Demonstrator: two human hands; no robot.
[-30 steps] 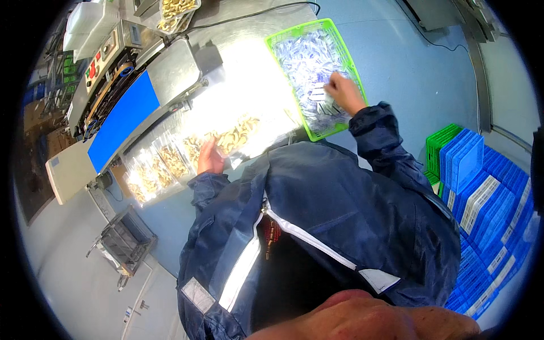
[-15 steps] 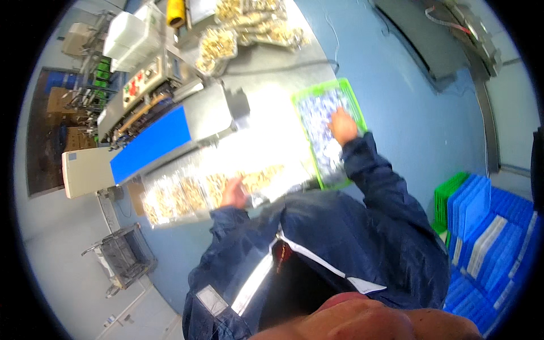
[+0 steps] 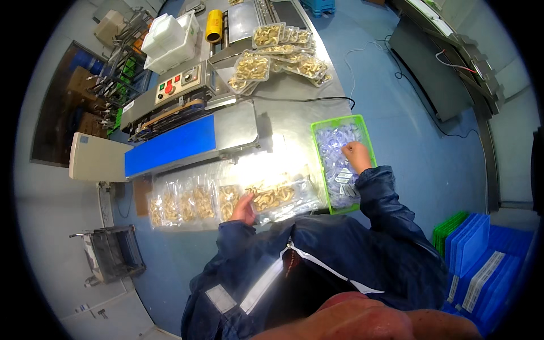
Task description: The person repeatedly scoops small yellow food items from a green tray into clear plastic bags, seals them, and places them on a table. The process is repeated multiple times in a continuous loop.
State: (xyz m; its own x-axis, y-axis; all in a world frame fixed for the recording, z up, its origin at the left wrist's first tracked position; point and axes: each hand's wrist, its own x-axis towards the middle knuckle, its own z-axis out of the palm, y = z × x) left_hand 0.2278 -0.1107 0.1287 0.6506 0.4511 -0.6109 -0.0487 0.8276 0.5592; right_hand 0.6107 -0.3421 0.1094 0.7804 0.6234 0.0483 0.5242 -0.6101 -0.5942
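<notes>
At the bench's near edge my left hand (image 3: 243, 209) is closed on the edge of a clear bag of pale, curved, mushroom-like slices (image 3: 273, 196). Several similar filled bags (image 3: 190, 203) lie flat in a row to its left. Over on the right, my right hand (image 3: 357, 156) is inside a green basket (image 3: 322, 190) heaped with small clear-and-bluish packets (image 3: 338, 141). Its fingers are bunched together at the packets; whatever sits between the fingertips is too small to name.
Beyond the bags stands a sealing machine (image 3: 177, 85) with a blue belt (image 3: 173, 148). Filled clear trays (image 3: 252, 68) are piled farther back, near a black cable (image 3: 306, 100). White tubs (image 3: 164, 37) and a yellow roll (image 3: 214, 25) stand far left. Blue crates (image 3: 469, 198) are stacked at lower right.
The view has shifted, and everything appears lower and sharper. My right hand's fingers have drawn together among the packets. My left hand stays at the bag.
</notes>
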